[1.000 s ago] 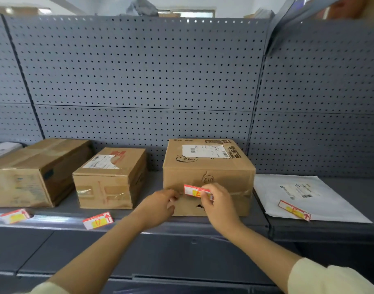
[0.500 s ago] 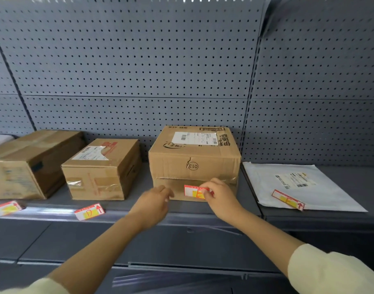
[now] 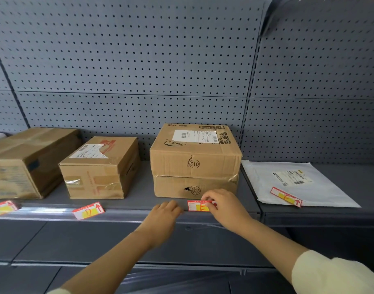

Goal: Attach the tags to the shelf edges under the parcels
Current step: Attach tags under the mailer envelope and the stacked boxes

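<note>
**Tag E at the shelf lip, below the middle parcel**

At far left a long cardboard box (image 3: 27, 162) stands on the grey shelf (image 3: 139, 200), with a red-and-yellow tag (image 3: 3, 207) at the shelf edge below it; its lettering is too blurred to read. Next comes a smaller taped box (image 3: 101, 168), and just before it a tag marked D (image 3: 88, 210) lies tilted on the edge. The left hand (image 3: 163, 215) rests palm down against the shelf front, fingers bent over the lip and holding nothing, close beside the tag marked E (image 3: 200, 205). That tag sits at the shelf edge, directly under the box stamped 013 (image 3: 194, 162). The right hand (image 3: 224, 205) pinches the tag's right end between thumb and fingertips. Further right, a white mailer bag (image 3: 296, 185) lies flat, with another tag (image 3: 286, 196) lying on its near edge.
</note>
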A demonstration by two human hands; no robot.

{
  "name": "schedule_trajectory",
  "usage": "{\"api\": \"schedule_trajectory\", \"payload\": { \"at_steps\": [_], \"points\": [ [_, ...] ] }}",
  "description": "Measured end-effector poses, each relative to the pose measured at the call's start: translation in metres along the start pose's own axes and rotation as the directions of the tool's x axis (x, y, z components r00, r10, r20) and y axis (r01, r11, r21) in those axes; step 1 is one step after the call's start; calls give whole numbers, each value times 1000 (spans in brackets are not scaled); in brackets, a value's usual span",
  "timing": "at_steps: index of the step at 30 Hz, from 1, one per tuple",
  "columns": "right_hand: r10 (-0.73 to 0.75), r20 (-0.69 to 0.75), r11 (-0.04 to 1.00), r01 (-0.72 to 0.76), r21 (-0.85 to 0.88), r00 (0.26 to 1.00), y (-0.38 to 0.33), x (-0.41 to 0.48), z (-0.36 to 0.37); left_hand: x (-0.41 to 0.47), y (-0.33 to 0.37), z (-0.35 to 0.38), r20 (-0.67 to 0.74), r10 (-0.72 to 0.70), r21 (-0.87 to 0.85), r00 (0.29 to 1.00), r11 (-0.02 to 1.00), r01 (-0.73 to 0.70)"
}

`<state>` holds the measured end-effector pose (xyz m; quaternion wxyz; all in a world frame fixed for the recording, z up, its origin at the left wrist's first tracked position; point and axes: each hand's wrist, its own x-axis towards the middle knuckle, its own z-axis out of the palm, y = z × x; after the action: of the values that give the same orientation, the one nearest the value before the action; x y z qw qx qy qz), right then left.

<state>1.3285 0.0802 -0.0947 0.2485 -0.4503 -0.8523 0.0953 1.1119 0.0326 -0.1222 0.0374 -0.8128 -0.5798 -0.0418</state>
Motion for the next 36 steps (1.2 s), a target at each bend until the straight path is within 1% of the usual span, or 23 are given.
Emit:
{"api": "schedule_trajectory", "payload": {
  "at_steps": [2,5,12,23,36],
  "points": [
    [-27,-24,999,26,-42,999,-1,0,-1,-1,1,5,-12,14,25,1000,1000,-14],
    [-43,-20,995,41,-87,999,-3,-1,-1,0,3,9,-30,0,29,1000,1000,1],
    [-52,-1,992,51,-115,999,-7,-1,3,5,7,10,-23,-16,45,1000,999,17],
    [-50,8,988,51,-147,999,-6,-1,7,-8,10,19,9,-1,199,1000,980,0],
    [-44,-6,990,42,-134,999,-1,0,10,-5,6,17,-12,-31,148,999,988,33]
  ]
}}
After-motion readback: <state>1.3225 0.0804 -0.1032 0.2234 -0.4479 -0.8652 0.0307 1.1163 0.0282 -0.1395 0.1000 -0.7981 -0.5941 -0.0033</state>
